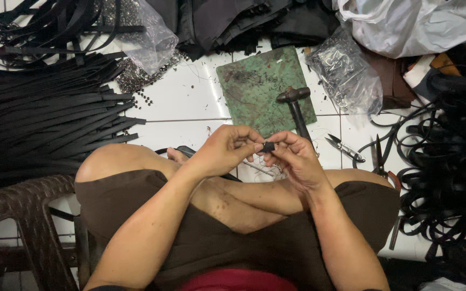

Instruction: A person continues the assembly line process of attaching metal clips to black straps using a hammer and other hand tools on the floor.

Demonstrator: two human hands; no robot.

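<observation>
Seated cross-legged on a white tiled floor (190,97), the person fills the lower frame, brown shorts (233,237) and bare knees closest to the lens. Largest of the surroundings, a fanned pile of flat black straps (44,124) covers the floor at the left, and a tangle of looped black straps (449,161) lies at the right; a dark plastic chair (22,215) stands at lower left. Ahead of the knees lies a green cutting mat (262,89), scuffed and speckled, with a hammer (296,105) resting head-on-mat and handle pointing back toward the person. Clear bags of small metal fittings (346,73) sit beside the mat, and thread snips (343,148) and pliers (381,159) lie on the tiles to the right. Smallest, and central, is the small black piece (268,146), held in the air just above the knees and directly between both hands. Left hand (227,151) pinches its left end between thumb and fingertips; right hand (297,159) is closed on its right end likewise. Its long axis appears roughly left to right, each hand equally near; finer detail cannot be told.
</observation>
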